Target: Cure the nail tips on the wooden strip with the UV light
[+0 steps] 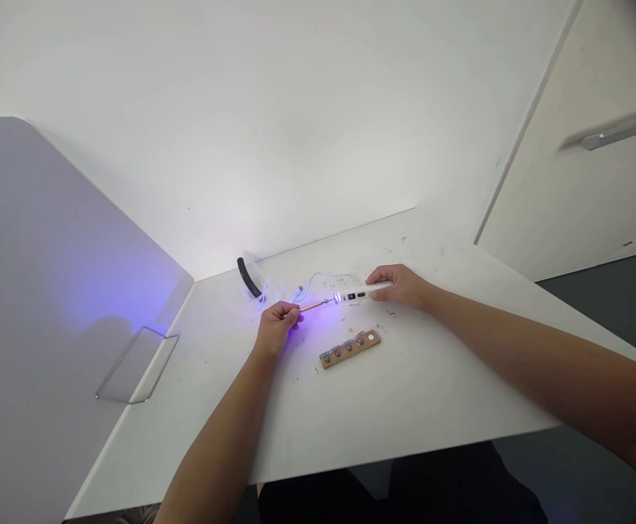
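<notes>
My right hand (399,284) is closed around the back end of a white pen-shaped tool (357,295) that lies low over the white table (438,386). The tool's front end glows violet. My left hand (277,324) pinches a thin copper-coloured rod (313,306) whose far end meets the glowing tip. A small wooden strip (349,348) with several metal studs lies on the table just in front of both hands.
A white cable (318,280) runs from the tool toward a black curved piece (247,277) at the back wall. A grey partition (50,291) with a wire bracket (137,364) closes off the left side. A door (585,160) stands at the right. Small specks litter the tabletop.
</notes>
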### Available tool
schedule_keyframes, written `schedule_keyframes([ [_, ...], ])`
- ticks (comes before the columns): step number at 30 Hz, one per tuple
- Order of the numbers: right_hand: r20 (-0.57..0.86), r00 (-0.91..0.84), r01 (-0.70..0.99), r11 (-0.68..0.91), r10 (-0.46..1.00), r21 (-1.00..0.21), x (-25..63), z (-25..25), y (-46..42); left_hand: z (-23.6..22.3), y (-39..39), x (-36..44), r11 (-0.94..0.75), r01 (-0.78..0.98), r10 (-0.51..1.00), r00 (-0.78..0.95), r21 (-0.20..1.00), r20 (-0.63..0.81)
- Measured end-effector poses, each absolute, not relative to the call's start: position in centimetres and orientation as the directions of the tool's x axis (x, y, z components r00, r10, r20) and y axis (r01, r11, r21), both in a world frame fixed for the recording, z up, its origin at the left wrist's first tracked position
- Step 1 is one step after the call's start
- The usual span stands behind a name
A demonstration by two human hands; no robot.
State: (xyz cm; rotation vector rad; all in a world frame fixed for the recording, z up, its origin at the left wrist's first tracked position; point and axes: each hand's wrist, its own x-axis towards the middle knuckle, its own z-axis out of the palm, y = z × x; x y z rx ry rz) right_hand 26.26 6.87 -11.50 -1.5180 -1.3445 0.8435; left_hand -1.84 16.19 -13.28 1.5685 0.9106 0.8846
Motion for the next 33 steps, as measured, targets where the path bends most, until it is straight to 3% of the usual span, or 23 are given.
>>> schedule_keyframes([
  [27,0.066,0.167,0.353,0.003,0.984,-0.936,26.33,-11.45,6.83,-12.78,15.91,-1.81,-0.135,0.105,0.889,0.452,0.985,0.073],
  [33,0.038,0.09,0.355,0.004,0.995,-0.935,26.71,-11.14,6.62,-12.96,16.01,-1.8,-0.141,0.106,0.887,0.456,0.984,0.078],
])
